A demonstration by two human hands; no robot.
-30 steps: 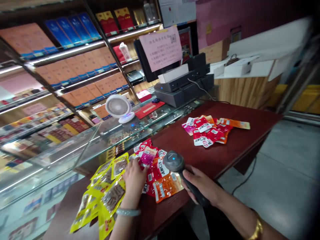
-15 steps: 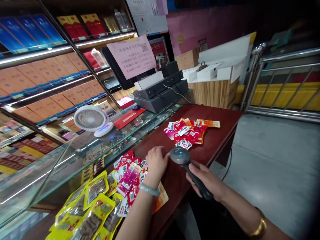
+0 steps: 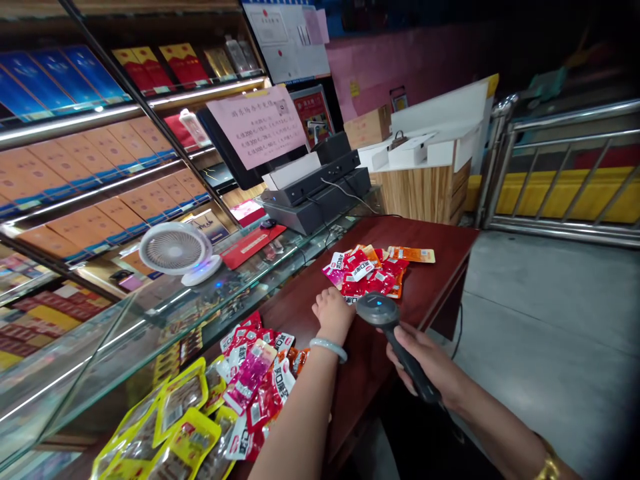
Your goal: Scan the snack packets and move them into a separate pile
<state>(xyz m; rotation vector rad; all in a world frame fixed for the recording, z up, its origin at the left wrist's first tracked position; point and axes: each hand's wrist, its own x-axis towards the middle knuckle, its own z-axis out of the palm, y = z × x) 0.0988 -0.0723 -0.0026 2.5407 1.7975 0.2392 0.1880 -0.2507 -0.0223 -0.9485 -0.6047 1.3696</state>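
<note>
My right hand (image 3: 428,360) is wrapped round the handle of a dark barcode scanner (image 3: 379,309), whose head shows a small blue light. My left hand (image 3: 334,313), with a pale bangle at the wrist, has its fingers curled down at the near edge of the far pile of snack packets (image 3: 367,270). Whatever it may hold is hidden under the fingers. A nearer pile of red, white and purple snack packets (image 3: 257,377) lies left of my left forearm. Beside that pile are several yellow bags of brown food (image 3: 187,437), their clear windows facing up.
The packets lie on a dark red tabletop (image 3: 425,233). Along its left runs a glass counter (image 3: 120,340) bearing a small white fan (image 3: 175,248) and a monitor with a pink paper sign (image 3: 257,127). Metal railings (image 3: 575,127) stand at the right.
My left hand has moved away from the near pile, forward and right to the far pile. The scanner in my right hand has shifted slightly right. The camera view has tilted a little.
</note>
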